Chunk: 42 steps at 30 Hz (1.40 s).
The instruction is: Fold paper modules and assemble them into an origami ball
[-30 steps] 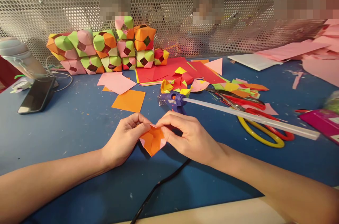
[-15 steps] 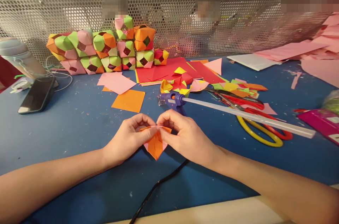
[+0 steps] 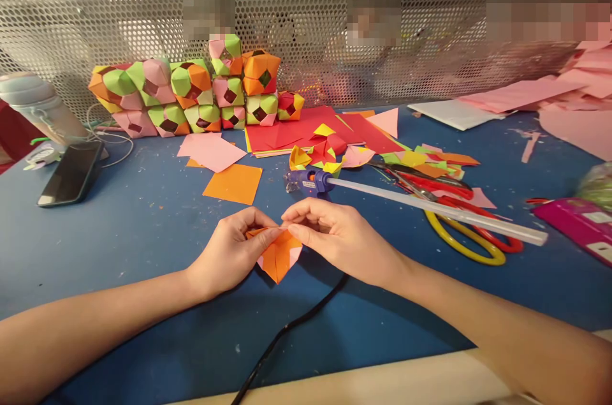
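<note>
With its top edge pinched between thumb and fingers of the left hand (image 3: 228,252) and of the right hand (image 3: 337,239), the folded orange paper (image 3: 278,258), hanging just below the fingertips, could be creased crookedly or torn if pulled unevenly.

The blue, flat-topped table (image 3: 167,347), its surface speckled, carries a flat orange paper sheet (image 3: 233,184), a red-topped paper stack (image 3: 287,132), a thin black cable (image 3: 287,327) and a lower row of multicoloured folded-paper balls (image 3: 167,119).
</note>
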Each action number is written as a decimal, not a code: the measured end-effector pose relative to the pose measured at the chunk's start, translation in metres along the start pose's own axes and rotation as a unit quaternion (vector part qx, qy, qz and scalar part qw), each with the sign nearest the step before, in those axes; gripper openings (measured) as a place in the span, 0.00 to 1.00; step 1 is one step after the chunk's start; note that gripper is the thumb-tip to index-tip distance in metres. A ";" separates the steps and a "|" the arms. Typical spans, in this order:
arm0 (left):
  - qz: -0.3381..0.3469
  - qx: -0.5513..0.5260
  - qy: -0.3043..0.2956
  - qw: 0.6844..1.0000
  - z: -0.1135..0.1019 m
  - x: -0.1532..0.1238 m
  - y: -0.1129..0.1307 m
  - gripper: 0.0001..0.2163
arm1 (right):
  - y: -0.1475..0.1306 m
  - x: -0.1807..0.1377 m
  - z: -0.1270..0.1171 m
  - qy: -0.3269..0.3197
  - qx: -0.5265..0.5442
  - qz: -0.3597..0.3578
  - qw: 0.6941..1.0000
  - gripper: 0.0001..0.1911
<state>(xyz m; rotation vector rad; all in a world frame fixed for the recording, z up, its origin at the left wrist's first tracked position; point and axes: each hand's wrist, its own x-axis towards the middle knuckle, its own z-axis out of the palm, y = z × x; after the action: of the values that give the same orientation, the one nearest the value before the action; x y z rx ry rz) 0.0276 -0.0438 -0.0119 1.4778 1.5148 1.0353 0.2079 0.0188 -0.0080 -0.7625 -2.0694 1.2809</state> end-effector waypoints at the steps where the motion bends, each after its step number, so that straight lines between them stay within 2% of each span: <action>1: -0.005 0.001 -0.001 1.000 0.000 0.000 0.000 0.09 | 0.002 0.000 0.000 -0.002 -0.006 -0.001 1.000 0.05; 5: -0.011 -0.008 -0.004 1.000 0.000 0.002 -0.003 0.07 | 0.001 0.000 0.002 -0.009 -0.064 -0.027 0.998 0.08; 8: -0.003 -0.022 0.005 1.000 0.000 0.004 -0.007 0.06 | -0.010 -0.006 -0.005 -0.022 -0.178 -0.047 0.983 0.10; 10: 0.004 -0.022 0.006 1.000 0.000 0.004 -0.009 0.06 | -0.020 -0.013 -0.017 -0.056 -0.299 -0.033 0.952 0.05; 13: 0.011 -0.012 0.001 1.000 0.000 0.004 -0.011 0.06 | -0.028 -0.022 -0.038 -0.103 -0.437 0.006 0.894 0.14; 15: 0.016 -0.002 -0.004 1.000 -0.001 0.002 -0.010 0.06 | -0.024 -0.021 -0.048 -0.073 -0.469 0.027 0.880 0.16; 17: 0.016 0.000 -0.014 1.000 -0.001 0.000 -0.008 0.06 | -0.014 -0.013 -0.053 -0.013 -0.477 0.048 0.877 0.16; 19: 0.013 -0.008 -0.028 0.999 -0.001 -0.003 -0.006 0.06 | -0.002 -0.002 -0.054 0.028 -0.455 0.056 0.888 0.15; 23: 0.003 -0.045 -0.056 0.997 0.001 -0.005 -0.006 0.05 | 0.020 0.017 -0.048 0.021 -0.323 0.054 0.945 0.11; 26: 0.017 -0.070 -0.065 0.995 0.003 -0.006 -0.009 0.04 | 0.029 0.020 -0.044 0.028 -0.257 0.063 0.964 0.11; 29: 0.035 -0.078 -0.066 0.994 0.003 -0.011 -0.006 0.03 | 0.027 0.021 -0.040 0.034 -0.222 0.060 0.973 0.10; 32: 0.049 -0.113 -0.081 0.989 0.002 -0.022 0.006 0.03 | 0.012 0.030 -0.029 0.030 -0.188 0.040 0.981 0.09; 35: 0.053 -0.168 -0.112 0.978 -0.001 -0.036 0.024 0.04 | -0.009 0.051 -0.007 0.002 -0.167 0.044 0.985 0.08; 38: 0.052 -0.214 -0.133 0.966 -0.006 -0.048 0.040 0.04 | -0.023 0.085 0.027 -0.036 -0.166 0.043 0.985 0.09; 40: 0.055 -0.230 -0.141 0.961 -0.009 -0.055 0.049 0.04 | -0.024 0.112 0.054 -0.065 -0.083 0.014 0.994 0.09; 42: 0.069 -0.245 -0.149 0.956 -0.012 -0.060 0.055 0.04 | -0.022 0.138 0.083 -0.090 0.005 0.043 0.995 0.10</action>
<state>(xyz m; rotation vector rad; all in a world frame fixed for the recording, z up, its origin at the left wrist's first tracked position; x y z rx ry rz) 0.0388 -0.1041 0.0425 1.3188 0.8733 1.1124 0.0516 0.0626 0.0059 -0.7636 -2.1909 1.4532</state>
